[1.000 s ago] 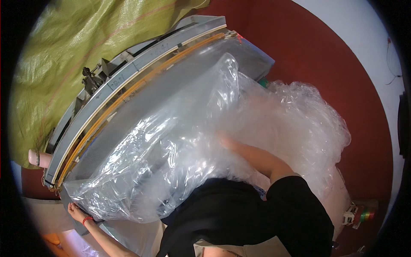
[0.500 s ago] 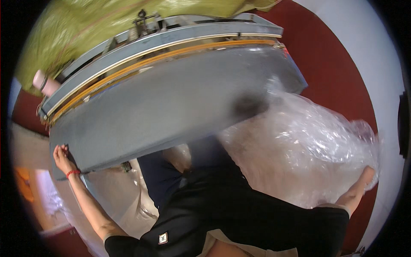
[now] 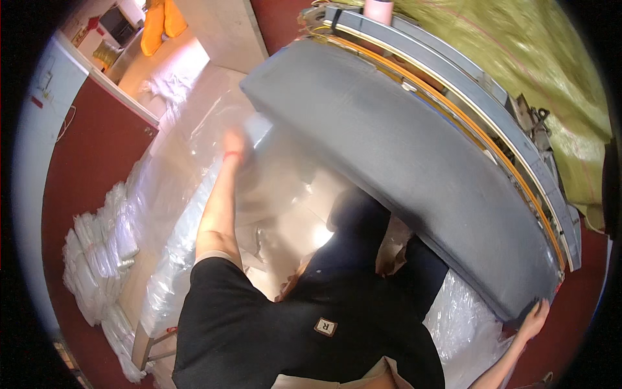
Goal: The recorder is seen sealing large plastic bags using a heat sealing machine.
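Observation:
My left hand (image 3: 234, 141), smeared by motion, reaches out beside the left end of a long grey padded board (image 3: 389, 149), over sheets of clear plastic film (image 3: 188, 227). Its fingers are too blurred to read, and I cannot tell whether it has hold of the film. At the board's right end, my right hand (image 3: 536, 319) touches the near corner with fingers stretched along it and nothing visible in them. Along the board's far side runs a long grey metal bar frame (image 3: 453, 84) with an orange strip.
A pink bottle (image 3: 378, 11) stands on the metal frame. Yellow-green woven plastic sheeting (image 3: 518, 39) hangs behind it. Folded plastic bundles (image 3: 97, 259) lie at the left, near a doorway. More clear film (image 3: 463, 324) lies under the board's right part.
The view has turned left. My left hand has left the board's left end and moved over the film. My right hand has come away from the film at the right to the board's corner.

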The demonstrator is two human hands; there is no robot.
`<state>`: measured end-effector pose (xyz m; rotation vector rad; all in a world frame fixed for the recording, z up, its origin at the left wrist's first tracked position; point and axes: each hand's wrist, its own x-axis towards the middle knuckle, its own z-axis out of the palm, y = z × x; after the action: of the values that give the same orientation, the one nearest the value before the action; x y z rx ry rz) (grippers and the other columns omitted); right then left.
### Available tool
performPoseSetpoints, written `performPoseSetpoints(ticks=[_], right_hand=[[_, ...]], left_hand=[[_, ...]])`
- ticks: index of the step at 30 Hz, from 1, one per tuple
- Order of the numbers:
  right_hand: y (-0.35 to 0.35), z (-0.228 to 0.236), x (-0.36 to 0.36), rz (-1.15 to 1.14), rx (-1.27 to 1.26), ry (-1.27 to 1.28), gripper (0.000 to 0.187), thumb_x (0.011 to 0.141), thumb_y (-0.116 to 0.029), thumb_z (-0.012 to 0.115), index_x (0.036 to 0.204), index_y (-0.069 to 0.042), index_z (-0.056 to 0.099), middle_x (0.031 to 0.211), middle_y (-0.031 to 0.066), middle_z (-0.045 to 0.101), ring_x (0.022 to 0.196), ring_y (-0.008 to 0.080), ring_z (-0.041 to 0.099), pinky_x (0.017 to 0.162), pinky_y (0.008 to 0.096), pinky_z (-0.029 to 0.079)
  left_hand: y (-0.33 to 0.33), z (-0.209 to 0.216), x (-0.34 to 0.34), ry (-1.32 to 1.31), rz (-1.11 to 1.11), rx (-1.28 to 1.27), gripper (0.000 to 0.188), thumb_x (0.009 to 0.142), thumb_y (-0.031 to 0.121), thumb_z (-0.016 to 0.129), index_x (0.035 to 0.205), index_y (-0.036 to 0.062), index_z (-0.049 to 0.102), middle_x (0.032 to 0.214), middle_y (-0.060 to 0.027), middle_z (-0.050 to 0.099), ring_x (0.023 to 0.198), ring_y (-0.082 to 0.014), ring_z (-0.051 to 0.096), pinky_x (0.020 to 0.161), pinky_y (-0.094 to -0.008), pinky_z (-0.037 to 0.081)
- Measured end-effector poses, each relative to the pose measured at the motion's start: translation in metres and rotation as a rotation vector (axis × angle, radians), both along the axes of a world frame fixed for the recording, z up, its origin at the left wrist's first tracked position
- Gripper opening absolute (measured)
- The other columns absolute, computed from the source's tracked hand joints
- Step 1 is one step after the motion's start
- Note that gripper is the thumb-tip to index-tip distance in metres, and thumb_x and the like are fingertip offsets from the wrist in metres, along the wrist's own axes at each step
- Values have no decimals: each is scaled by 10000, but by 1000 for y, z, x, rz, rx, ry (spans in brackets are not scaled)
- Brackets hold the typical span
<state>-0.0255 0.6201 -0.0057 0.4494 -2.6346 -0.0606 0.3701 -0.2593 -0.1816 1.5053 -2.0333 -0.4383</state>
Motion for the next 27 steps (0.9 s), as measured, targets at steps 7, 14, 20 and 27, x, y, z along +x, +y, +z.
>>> performPoseSetpoints(ticks=[7, 14, 20, 27], right_hand=[[-180, 30, -9, 334, 11, 67, 197, 831, -78, 486, 998, 10, 544, 1088, 156, 528, 992, 298, 512, 837, 337, 404], [-225, 24, -1, 461, -45, 1, 170, 822, -72, 500, 962, 7, 557, 1060, 142, 543, 951, 292, 535, 806, 328, 422], [-249, 19, 6, 496, -100, -31, 153, 809, -72, 518, 921, 16, 574, 1031, 147, 557, 930, 295, 548, 791, 330, 432], [-236, 26, 9, 474, -101, -31, 147, 804, -65, 524, 909, 25, 576, 1012, 148, 565, 917, 293, 553, 787, 330, 432]], left_hand=[[38, -46, 98, -425, 3, -101, 182, 763, 135, 465, 851, 31, 586, 823, -192, 591, 805, -356, 566, 701, -406, 458], [42, -6, 147, -468, 65, -57, 117, 722, 78, 474, 788, 29, 557, 811, -192, 575, 749, -366, 552, 657, -426, 443], [33, -2, 55, -215, -330, -195, 559, 661, -121, 442, 1188, 66, 416, 1239, -194, 394, 1126, -337, 399, 955, -353, 337], [36, -19, 57, -485, -155, -64, 180, 783, 121, 404, 899, 64, 530, 962, -195, 541, 830, -373, 539, 689, -441, 429]])
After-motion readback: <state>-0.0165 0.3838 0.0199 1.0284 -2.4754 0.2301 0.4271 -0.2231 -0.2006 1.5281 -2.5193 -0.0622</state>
